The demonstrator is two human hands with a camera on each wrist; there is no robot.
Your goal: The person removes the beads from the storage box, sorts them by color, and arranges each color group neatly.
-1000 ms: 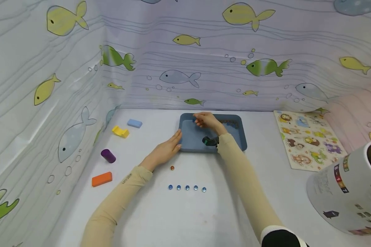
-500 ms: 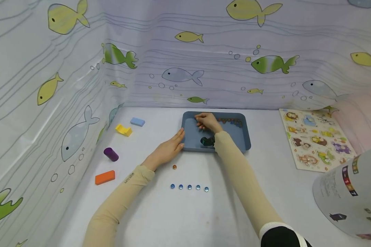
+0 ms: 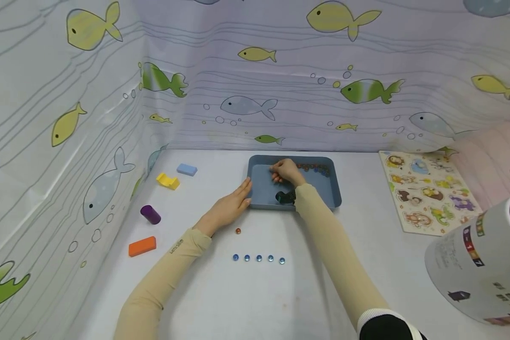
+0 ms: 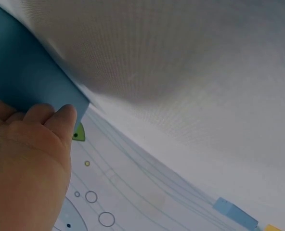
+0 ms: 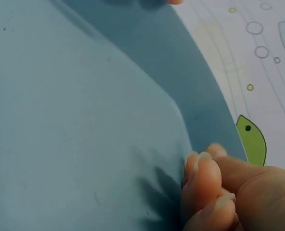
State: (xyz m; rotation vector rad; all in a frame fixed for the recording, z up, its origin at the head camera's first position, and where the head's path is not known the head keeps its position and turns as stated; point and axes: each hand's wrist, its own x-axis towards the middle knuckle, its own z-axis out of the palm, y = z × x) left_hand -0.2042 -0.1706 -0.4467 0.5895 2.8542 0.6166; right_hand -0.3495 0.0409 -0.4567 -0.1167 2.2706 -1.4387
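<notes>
In the head view my left hand [image 3: 227, 210] rests against the left side of the blue-grey tray [image 3: 295, 208]. Its fingers, fairly straight, touch the tray's outer wall in the left wrist view. Over the inside of the tray, towards its left back part, is my right hand [image 3: 287, 172]. In the right wrist view its fingers [image 5: 207, 180] are curled with the tips close together, near the tray wall; whether something small sits between them is hidden. Several small orange-brown and blue beads [image 3: 314, 167] line the tray's back right edge, partly behind the right hand.
Nearer me lie an orange-red bead [image 3: 238, 231] and a row of blue glassy beads [image 3: 259, 258]. Blue [image 3: 187, 169], yellow [image 3: 167, 181], purple [image 3: 150, 214] and orange [image 3: 142, 246] blocks sit left. An animal picture board [image 3: 427, 193] and a white cylinder [image 3: 471, 264] stand right.
My right hand has shifted slightly right and towards me inside the tray, away from its left back corner. The left hand stays at the tray's side. The head view has swayed a little.
</notes>
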